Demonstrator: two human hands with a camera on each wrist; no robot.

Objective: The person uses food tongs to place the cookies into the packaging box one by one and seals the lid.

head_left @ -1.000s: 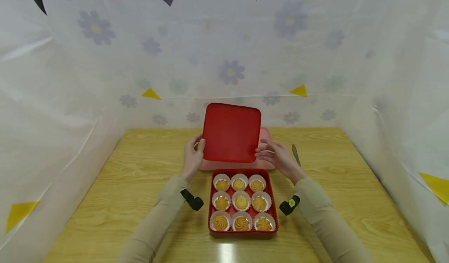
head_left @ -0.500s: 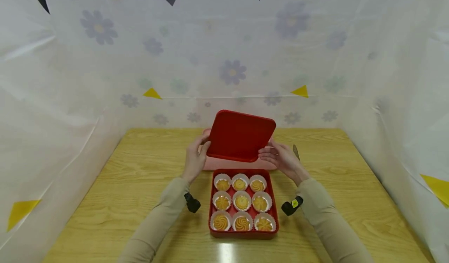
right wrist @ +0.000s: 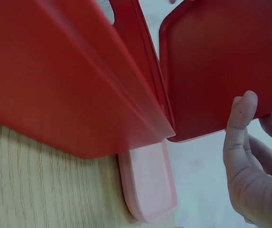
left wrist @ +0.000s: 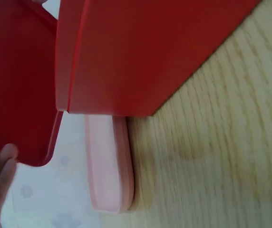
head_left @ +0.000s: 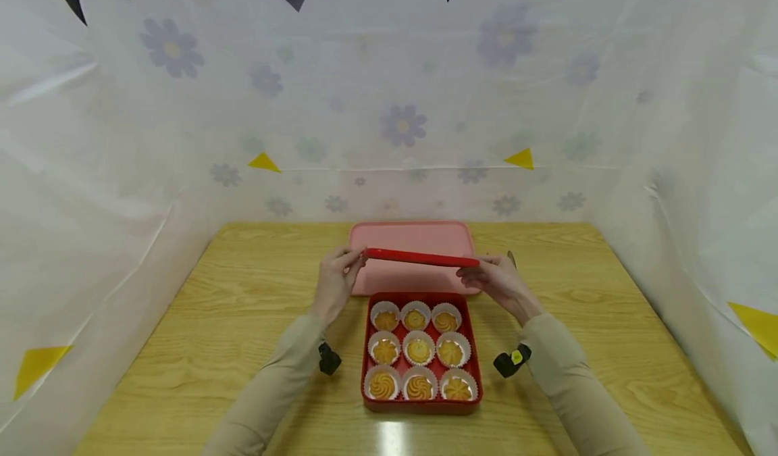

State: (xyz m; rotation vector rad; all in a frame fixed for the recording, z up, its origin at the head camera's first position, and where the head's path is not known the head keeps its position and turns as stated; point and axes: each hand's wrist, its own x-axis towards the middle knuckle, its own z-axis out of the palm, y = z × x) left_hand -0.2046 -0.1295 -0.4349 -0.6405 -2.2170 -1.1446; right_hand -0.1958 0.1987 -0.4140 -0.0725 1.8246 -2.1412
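Pink tray (head_left: pixel 413 238) (under red lid (head_left: pixel 421 259))

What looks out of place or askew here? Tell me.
Nothing stands out. Both hands, left hand and right hand, hold the red lid level above the pink tray; nine cookies sit neatly in the red box.

Your head camera looks forward and down from above the counter (head_left: pixel 243 294), taking in both hands, the red lid (head_left: pixel 419 258), the cookie box (head_left: pixel 421 351) and the pink tray (head_left: pixel 410 238). Your wrist cameras sit very close, low beside the box wall, looking up along it. All three views share the lid, box and pink tray.
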